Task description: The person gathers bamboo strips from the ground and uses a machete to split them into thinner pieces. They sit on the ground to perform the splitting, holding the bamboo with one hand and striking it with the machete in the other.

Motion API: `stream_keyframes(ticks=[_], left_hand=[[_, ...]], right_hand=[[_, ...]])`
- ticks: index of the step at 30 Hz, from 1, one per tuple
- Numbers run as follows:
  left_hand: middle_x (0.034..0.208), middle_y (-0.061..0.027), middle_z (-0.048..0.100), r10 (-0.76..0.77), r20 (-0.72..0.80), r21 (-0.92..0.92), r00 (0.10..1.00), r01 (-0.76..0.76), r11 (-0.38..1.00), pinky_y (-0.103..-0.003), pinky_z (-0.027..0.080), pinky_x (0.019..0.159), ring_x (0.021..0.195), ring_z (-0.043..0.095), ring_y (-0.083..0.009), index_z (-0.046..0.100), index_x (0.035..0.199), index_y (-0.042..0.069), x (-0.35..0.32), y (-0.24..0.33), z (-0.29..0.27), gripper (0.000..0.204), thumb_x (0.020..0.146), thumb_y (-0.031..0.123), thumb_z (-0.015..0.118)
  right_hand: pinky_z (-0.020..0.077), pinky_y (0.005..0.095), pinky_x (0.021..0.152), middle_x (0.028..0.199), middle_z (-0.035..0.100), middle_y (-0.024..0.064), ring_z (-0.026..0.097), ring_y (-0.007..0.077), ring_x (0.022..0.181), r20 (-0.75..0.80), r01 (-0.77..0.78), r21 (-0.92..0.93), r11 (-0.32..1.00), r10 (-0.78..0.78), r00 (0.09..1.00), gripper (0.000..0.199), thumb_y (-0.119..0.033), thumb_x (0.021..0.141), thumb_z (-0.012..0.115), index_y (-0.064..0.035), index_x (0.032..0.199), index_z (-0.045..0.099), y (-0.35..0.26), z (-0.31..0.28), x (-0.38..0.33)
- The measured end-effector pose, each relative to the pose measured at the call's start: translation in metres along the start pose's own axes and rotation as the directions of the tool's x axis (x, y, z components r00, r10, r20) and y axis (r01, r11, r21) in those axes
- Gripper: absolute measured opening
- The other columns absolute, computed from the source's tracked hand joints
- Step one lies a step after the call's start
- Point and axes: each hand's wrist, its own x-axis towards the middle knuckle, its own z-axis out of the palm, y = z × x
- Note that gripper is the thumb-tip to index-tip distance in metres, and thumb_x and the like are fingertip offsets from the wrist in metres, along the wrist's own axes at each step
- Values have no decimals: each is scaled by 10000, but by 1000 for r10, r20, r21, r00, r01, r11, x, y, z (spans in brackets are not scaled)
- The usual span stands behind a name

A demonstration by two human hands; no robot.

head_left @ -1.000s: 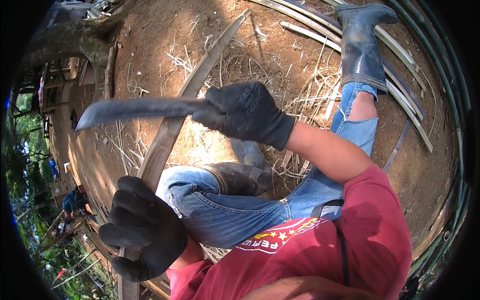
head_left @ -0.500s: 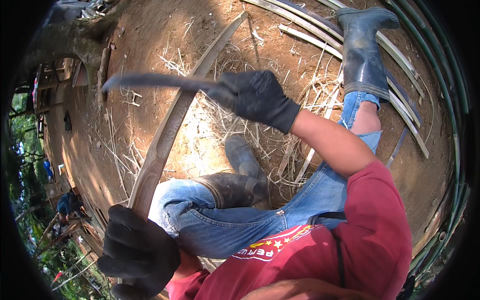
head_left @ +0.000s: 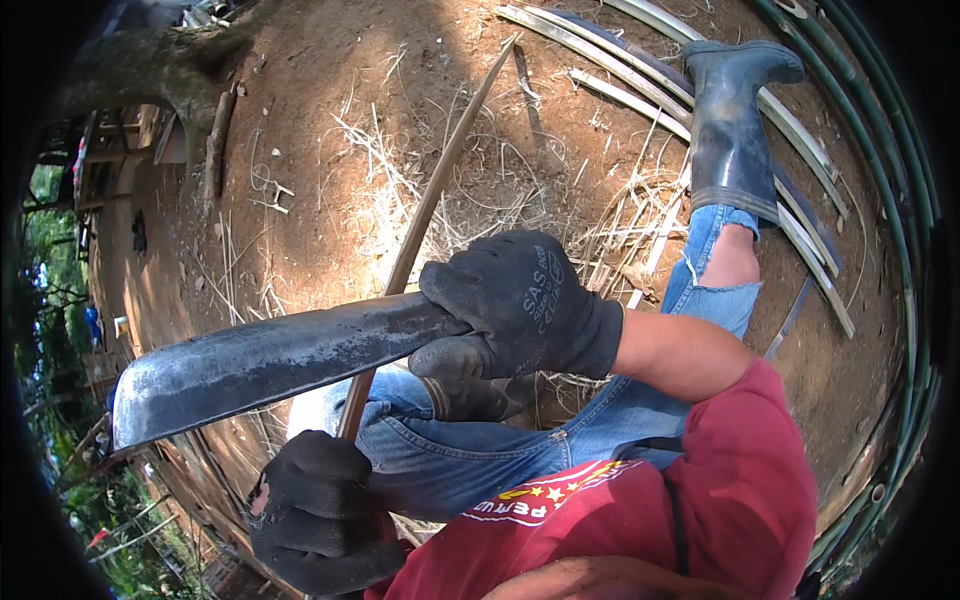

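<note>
My right hand point(head_left: 525, 305), in a black glove, is closed round the grip of a machete point(head_left: 270, 362). Its broad dark blade points left, with the flat facing up toward me, and crosses over a long bamboo strip point(head_left: 430, 200). At lower left, my gloved left hand point(head_left: 320, 510) is wrapped round the near end of that strip. The strip slants up and away to a thin tip at the top, its narrow edge turned toward me. Whether the blade touches it, I cannot tell. The machete's handle is mostly hidden in my glove.
Pale shavings point(head_left: 400, 180) litter the brown dirt ground. Several split bamboo strips point(head_left: 610, 65) lie at the upper right beside my rubber boot point(head_left: 735, 120). Long green bamboo poles point(head_left: 895, 180) curve along the right edge. A tree trunk point(head_left: 130, 75) stands at upper left.
The machete has come nearer to me along the strip, its flat now turned up. My left hand has shifted right, and the strip has rolled from its broad face to its narrow edge.
</note>
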Motion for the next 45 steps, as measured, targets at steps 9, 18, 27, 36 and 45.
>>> stream_keyframes(ticks=[9, 18, 27, 36, 45], left_hand=[[567, -2, 352, -11, 16, -32, 1000, 12, 999, -395, 267, 674, 587, 348, -168, 459, 621, 134, 12, -3, 4, 407, 875, 451, 465], [565, -4, 350, -13, -10, -9, 1000, 13, 1000, -395, 270, 667, 582, 356, -169, 462, 609, 134, -2, -1, -3, 417, 877, 453, 462], [564, -5, 347, -12, 22, -21, 1000, 12, 1000, -395, 272, 659, 576, 365, -170, 466, 597, 135, 8, -1, 0, 427, 878, 455, 459], [571, -10, 356, 12, 166, 52, 986, -21, 998, -398, 279, 665, 590, 380, -176, 475, 601, 131, 7, 2, -8, 427, 883, 451, 451], [641, -74, 342, -64, -137, -172, 988, 40, 984, -514, 237, 1104, 747, 389, -218, 413, 699, 64, 15, 5, -18, 360, 841, 390, 474]], right_hand=[[541, 461, 684, 740, 661, 201, 671, 322, 690, 15, -695, -320, 643, 737, 675, 686, -633, 977, 267, -74, 883, 652, 170, 0, 3], [455, 421, 511, 612, 553, 131, 599, 314, 556, 192, -127, 36, 991, 118, 974, 398, -476, 900, 599, -90, 802, 607, -4, -22, 6], [541, 427, 669, 831, 670, 227, 674, 337, 765, 34, -618, -392, 681, 682, 730, 560, -542, 999, 359, -86, 978, 683, 178, -3, -9], [459, 405, 496, 610, 585, 116, 605, 287, 538, 161, -392, -95, 915, 403, 901, 447, -507, 971, 477, -109, 837, 630, 88, 5, -3], [515, 450, 621, 697, 646, 161, 651, 357, 677, 294, -551, -264, 791, 610, 735, 583, -567, 997, 328, -98, 829, 631, 137, 27, 19]])
